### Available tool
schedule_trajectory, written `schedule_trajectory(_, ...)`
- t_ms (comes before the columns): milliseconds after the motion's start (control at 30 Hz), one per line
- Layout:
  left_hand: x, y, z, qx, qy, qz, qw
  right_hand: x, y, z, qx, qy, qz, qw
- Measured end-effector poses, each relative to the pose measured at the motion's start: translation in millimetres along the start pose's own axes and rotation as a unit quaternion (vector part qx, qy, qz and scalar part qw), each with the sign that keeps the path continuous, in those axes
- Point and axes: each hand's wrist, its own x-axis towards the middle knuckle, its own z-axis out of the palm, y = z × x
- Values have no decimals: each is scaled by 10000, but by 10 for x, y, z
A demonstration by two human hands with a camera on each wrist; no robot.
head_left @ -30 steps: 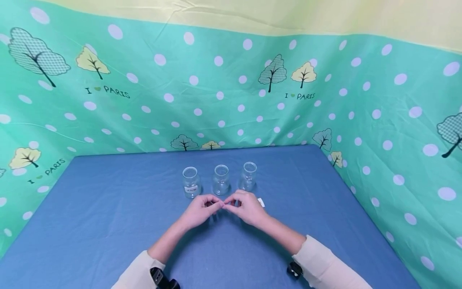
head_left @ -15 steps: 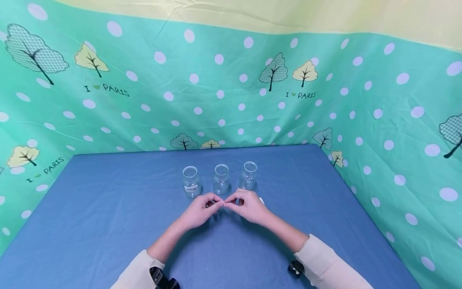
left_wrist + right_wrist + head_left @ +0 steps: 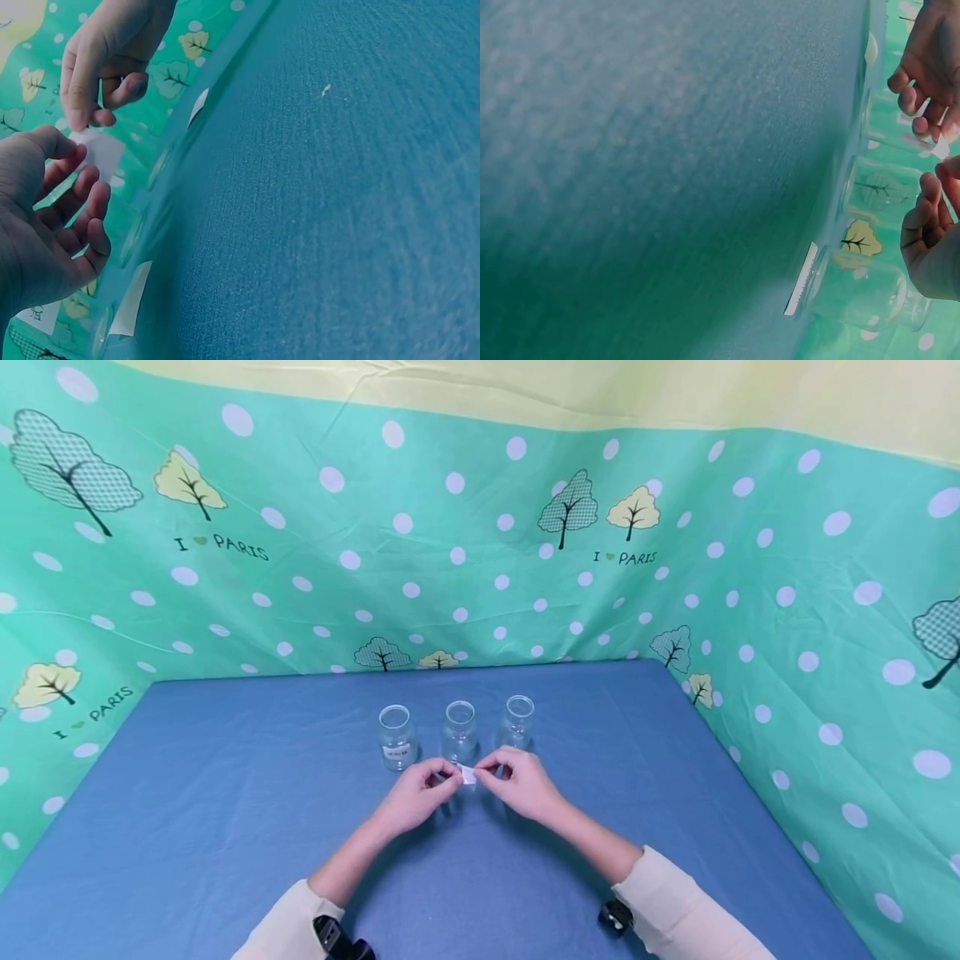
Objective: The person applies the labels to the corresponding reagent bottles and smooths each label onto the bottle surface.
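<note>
Between the fingertips of both hands stretches a small white label (image 3: 467, 774), its pale face visible in the left wrist view too. My left hand (image 3: 420, 795) pinches its left edge with thumb and index finger. On the opposite edge, my right hand (image 3: 521, 785) pinches it with thumb and forefinger. Just beyond stand three clear glass jars in a row. The left jar (image 3: 395, 727) bears a printed label (image 3: 397, 752); the middle jar (image 3: 460, 731) and right jar (image 3: 517, 722) are partly hidden behind the hands.
White paper slips lie on the blue cloth near the jars, one slip (image 3: 199, 107) and another slip (image 3: 131, 300) in the left wrist view. A tiny white scrap (image 3: 326, 90) lies nearer. Behind the table (image 3: 225, 793) hangs a green dotted curtain (image 3: 300, 527).
The fingertips, nearly touching before, have drawn apart as the right hand shifted slightly right. The white label now shows between them. The jars have stayed in place.
</note>
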Motion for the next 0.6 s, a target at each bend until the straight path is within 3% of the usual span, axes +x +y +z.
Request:
schedule_trajectory(233,105,-367,96,34,216,95,9997,-12,16,-30,116,316,-59,9994)
schedule_trajectory(600,88,-393,137,78,256,96,9996,-15,18,-97,413,844,386,9948)
